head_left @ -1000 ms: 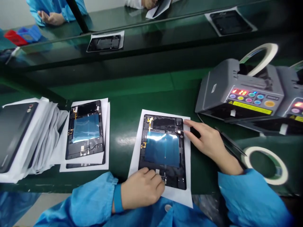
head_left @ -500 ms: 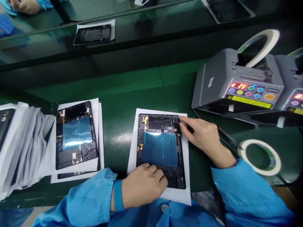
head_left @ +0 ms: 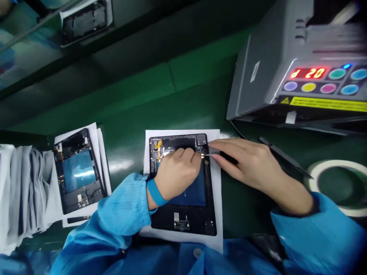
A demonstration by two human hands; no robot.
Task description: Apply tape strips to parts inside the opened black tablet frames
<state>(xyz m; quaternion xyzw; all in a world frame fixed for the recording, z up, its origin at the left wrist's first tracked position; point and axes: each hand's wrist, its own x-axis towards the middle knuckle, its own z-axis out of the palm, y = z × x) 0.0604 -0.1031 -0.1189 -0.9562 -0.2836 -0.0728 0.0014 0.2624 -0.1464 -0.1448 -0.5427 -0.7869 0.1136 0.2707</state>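
An opened tablet housing (head_left: 195, 219) with a blue panel lies on white paper (head_left: 218, 191) in front of me. My left hand (head_left: 179, 168) is over its upper half, fingers curled near the top right part; what they pinch, if anything, is hidden. From the right, my right hand (head_left: 246, 160) reaches to the housing's upper right edge. Its thumb and index finger are close together at a small, thin light strip, too small to identify.
A grey tape dispenser (head_left: 266, 76) with lit red digits stands at the back right. Black tweezers (head_left: 283, 156) and a tape roll (head_left: 321, 168) lie at the right. Another opened tablet (head_left: 78, 172) and stacked white sheets (head_left: 25, 194) are at the left.
My left hand has moved up from the housing's lower edge to its upper part, fingers now curled. My right hand stays at the upper right edge. The camera view has shifted closer.
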